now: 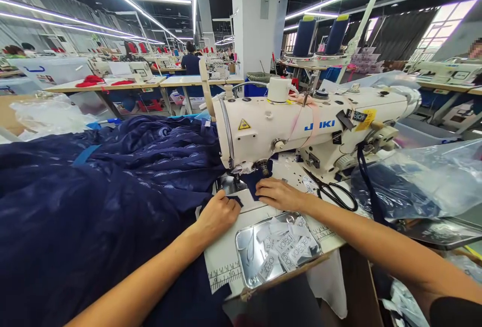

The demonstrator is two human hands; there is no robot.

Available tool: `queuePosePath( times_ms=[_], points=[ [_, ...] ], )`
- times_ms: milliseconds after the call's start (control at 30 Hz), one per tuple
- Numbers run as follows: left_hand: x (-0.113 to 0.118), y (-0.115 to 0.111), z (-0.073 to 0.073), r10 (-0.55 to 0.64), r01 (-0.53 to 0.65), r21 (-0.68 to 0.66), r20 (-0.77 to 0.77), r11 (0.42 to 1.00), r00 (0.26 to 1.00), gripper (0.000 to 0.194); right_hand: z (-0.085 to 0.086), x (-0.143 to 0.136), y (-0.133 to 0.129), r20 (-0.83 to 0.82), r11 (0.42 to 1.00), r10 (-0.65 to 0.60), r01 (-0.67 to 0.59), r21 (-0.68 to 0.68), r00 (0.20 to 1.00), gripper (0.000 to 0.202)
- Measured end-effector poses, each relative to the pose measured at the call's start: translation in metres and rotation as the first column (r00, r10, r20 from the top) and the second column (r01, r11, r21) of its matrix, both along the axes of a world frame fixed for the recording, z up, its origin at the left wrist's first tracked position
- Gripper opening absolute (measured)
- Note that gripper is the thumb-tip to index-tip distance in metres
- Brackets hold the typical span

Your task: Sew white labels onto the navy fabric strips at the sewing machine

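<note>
A large heap of navy fabric (113,201) covers the left side and runs up to the sewing machine (259,128). My left hand (220,213) is closed, its curled fingers pinching an edge of this cloth just in front of the presser foot (238,183). To the right of the foot, my right hand (280,195) lies flat with fingers stretched over a small navy piece of cloth (256,181). The needle point is too small to make out. Close below both hands sits a metal tray (244,261) holding several printed white labels (288,244).
Black scissors (335,191) lie right of my right hand. Farther right is a clear plastic bag (410,181) with dark fabric inside. Two navy thread cones (304,36) stand behind the machine. Other sewing tables and a person in dark clothing (190,61) are in the background.
</note>
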State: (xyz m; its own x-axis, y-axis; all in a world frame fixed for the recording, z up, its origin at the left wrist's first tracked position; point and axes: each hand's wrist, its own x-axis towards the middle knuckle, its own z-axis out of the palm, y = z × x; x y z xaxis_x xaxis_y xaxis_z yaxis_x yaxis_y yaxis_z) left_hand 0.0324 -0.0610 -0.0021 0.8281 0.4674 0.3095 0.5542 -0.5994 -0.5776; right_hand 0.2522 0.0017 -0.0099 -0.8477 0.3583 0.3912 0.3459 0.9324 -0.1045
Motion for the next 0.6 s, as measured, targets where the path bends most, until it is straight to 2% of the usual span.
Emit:
queuePosePath(
  times_ms=[100,200,333,467,600],
  points=[
    [0.001,0.001,-0.001,-0.008,0.007,0.007,0.021,1.000,1.000,0.027,-0.002,-0.004,0.001,0.080,0.990,0.015,-0.026,0.138,0.997,0.026],
    [0.001,0.002,-0.001,-0.014,0.013,0.025,0.031,1.000,0.999,0.026,0.000,-0.013,0.003,0.201,0.955,0.001,-0.061,0.290,0.980,0.029],
    [0.000,0.001,-0.002,-0.012,0.010,0.034,0.044,0.999,0.999,0.027,0.005,-0.026,-0.006,0.206,0.925,-0.035,-0.047,0.376,0.978,0.028],
    [-0.001,0.000,-0.001,-0.006,0.005,0.026,0.058,1.000,0.998,0.029,0.008,-0.043,-0.021,0.176,0.935,-0.223,0.159,0.317,0.959,0.023],
    [-0.002,-0.001,-0.001,0.013,-0.013,0.005,0.079,1.000,0.997,0.031,0.009,-0.058,-0.021,0.211,0.928,-0.373,0.358,0.107,0.904,0.017]
  ],
)
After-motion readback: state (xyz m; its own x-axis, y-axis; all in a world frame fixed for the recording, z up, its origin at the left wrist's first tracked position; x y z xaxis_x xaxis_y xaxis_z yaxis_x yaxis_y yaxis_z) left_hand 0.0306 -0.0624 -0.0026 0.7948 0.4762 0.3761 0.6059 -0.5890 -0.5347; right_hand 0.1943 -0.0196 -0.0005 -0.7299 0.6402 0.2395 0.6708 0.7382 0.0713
